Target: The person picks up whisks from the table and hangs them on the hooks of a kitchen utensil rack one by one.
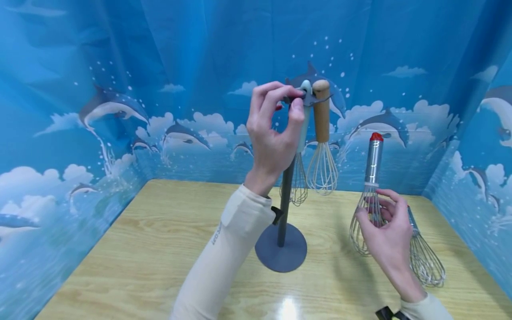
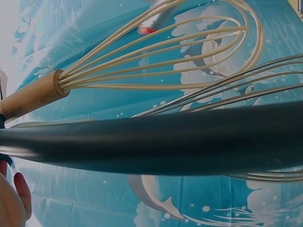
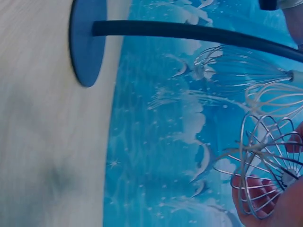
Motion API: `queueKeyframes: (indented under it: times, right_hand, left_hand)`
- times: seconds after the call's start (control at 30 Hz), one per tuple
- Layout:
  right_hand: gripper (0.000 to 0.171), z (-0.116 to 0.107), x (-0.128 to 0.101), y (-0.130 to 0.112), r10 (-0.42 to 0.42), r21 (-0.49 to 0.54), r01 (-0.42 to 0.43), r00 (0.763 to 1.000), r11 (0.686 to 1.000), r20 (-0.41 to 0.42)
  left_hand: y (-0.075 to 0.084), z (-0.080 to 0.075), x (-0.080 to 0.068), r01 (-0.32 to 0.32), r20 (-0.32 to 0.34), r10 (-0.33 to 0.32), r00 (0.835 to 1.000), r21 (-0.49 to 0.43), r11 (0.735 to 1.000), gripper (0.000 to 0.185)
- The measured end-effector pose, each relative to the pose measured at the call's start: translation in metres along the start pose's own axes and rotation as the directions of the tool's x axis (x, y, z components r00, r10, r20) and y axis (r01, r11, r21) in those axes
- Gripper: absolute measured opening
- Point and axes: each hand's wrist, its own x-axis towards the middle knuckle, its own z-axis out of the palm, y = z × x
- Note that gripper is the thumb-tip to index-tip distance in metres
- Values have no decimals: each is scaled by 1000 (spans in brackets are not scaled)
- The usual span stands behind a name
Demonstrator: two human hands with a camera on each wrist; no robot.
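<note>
My left hand point(image 1: 274, 129) pinches the top hook of the dark grey metal utensil stand point(image 1: 282, 231), beside two hanging whisks. My right hand point(image 1: 386, 231) grips the wire head of the red-capped steel whisk point(image 1: 373, 171), upright over the wooden table point(image 1: 140, 253).

Blue dolphin-and-cloud curtain point(image 1: 120, 111) on 3 sides of a light wooden table point(image 1: 160, 249), glare spot near front edge.

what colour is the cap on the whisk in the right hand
Red, on the whisk with the metal handle; clearest in the head view.
</note>
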Motion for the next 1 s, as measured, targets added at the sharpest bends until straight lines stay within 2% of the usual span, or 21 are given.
queueKeyframes:
  times: [0.13,0.27,0.57,0.77,1.0]
  right_hand:
    - [57,-2,0,-9,-69,79,71,997,994,-28]
    - [57,-1,0,-15,-134,188,144,989,972,-65]
    - [52,1,2,-27,-298,364,335,942,869,-155]
    - [50,2,1,-37,-339,421,380,925,823,-173]
    - [51,1,1,-48,-384,500,425,904,754,-188]
  left_hand:
    - [0,0,0,2,-2,-2,1000,-1,1000,20]
    - [0,0,-1,5,-1,-5,1000,-3,1000,20]
    - [0,1,-1,5,-1,-5,1000,4,1000,20]
    - [0,2,-1,6,-7,-6,1000,6,1000,20]
    - [0,3,-1,13,-15,-13,1000,19,1000,21]
